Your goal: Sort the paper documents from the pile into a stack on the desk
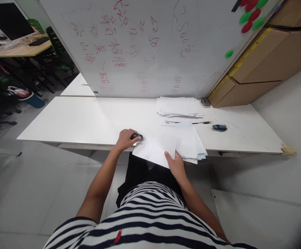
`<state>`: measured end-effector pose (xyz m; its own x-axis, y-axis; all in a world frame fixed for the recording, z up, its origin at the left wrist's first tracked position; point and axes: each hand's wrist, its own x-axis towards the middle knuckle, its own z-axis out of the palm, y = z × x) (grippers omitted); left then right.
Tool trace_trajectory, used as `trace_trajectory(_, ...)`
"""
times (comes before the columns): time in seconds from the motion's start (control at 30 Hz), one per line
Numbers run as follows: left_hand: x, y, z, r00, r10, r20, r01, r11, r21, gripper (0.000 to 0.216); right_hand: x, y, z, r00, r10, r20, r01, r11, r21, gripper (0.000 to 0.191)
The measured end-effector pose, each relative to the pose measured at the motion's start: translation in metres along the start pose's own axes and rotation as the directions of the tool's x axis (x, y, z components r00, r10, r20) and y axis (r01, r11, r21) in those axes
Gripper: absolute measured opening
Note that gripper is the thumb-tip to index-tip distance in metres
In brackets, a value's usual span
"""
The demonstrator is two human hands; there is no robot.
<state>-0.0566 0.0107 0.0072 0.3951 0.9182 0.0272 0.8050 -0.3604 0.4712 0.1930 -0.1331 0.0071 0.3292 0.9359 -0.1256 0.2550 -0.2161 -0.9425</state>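
Note:
At the table's front edge my left hand (126, 139) is closed around a small black tool (137, 137) that looks like a stapler. It is at the left corner of some white paper sheets (152, 145). My right hand (176, 165) grips the near right edge of these sheets, thumb on top. The sheets overhang the table edge, and a small circled mark shows near their lower edge. Beside my right hand lies a loose stack of papers (191, 141), some bluish, partly covered by the held sheets.
A second paper pile (178, 106) lies by the whiteboard (140, 45) at the back. Near it are a black pen (201, 122) and a small dark blue item (219, 128). Cardboard boxes (264, 58) stand at right. The white table (75, 119) stretches left.

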Motion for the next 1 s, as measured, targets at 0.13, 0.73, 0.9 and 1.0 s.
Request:
trace_trajectory(0.13,0.021,0.012,-0.012,0.994,-0.105,0.003,0.105,0.994,0.007,0.051,-0.002,0.003,0.0,1.0,0.022,0.013,-0.022,0.999,-0.023,0.051)
trace_trajectory(0.73,0.062,0.022,0.025,0.945,-0.201,-0.259,0.165,0.974,-0.153,0.054,-0.002,0.001,-0.002,0.997,0.026,0.07,-0.026,1.0,-0.002,0.046)
trace_trajectory(0.9,0.046,0.013,0.001,0.856,-0.265,-0.445,-0.008,0.853,-0.522,0.05,-0.003,0.0,-0.006,0.991,0.038,0.125,-0.041,0.999,0.029,0.05)
trace_trajectory(1.0,0.031,0.002,0.001,0.841,-0.24,-0.485,-0.004,0.894,-0.449,0.047,-0.003,0.002,-0.007,0.99,0.027,0.135,-0.03,0.999,0.02,0.05)
